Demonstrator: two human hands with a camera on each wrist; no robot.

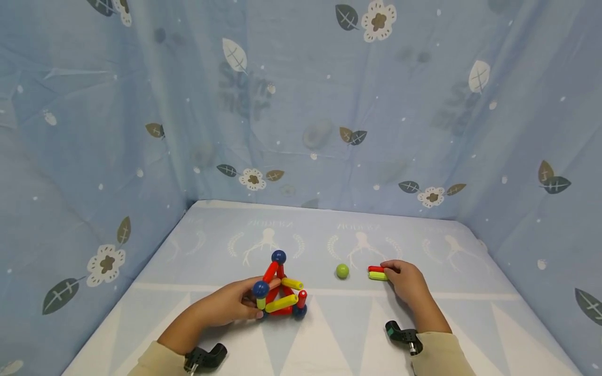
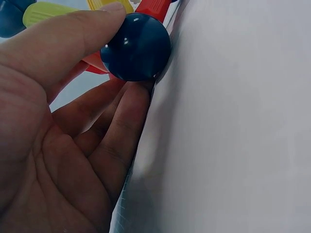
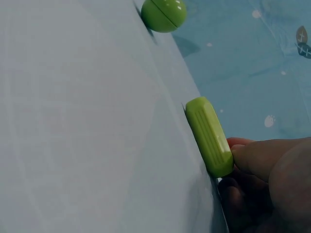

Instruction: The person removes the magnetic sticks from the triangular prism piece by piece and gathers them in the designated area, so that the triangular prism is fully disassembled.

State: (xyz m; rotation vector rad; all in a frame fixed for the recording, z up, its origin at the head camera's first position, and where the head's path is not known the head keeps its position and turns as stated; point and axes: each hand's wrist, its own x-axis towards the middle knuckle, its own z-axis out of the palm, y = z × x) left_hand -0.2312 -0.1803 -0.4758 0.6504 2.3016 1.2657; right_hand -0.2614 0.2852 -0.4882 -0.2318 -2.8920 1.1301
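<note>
A frame of red, yellow and light-green rods with dark blue balls (image 1: pixel 279 257) stands on the table at centre-left. My left hand (image 1: pixel 230 303) grips its left side; in the left wrist view the thumb of that hand (image 2: pixel 58 121) lies against a dark blue ball (image 2: pixel 136 47), fingers behind and below. To the right, a red rod (image 1: pixel 375 269) and a yellow-green rod (image 1: pixel 378 275) lie side by side. My right hand (image 1: pixel 408 284) pinches the red rod's right end. In the right wrist view the thumb of the hand (image 3: pixel 272 170) meets the yellow-green rod (image 3: pixel 209 137), which hides the red one.
A green ball (image 1: pixel 342 271) rests on the table between the frame and the two loose rods. The patterned cloth (image 1: pixel 301 104) hangs behind the table and along both sides. Black wrist mounts (image 1: pixel 205 357) sit by both sleeves, low over the tabletop.
</note>
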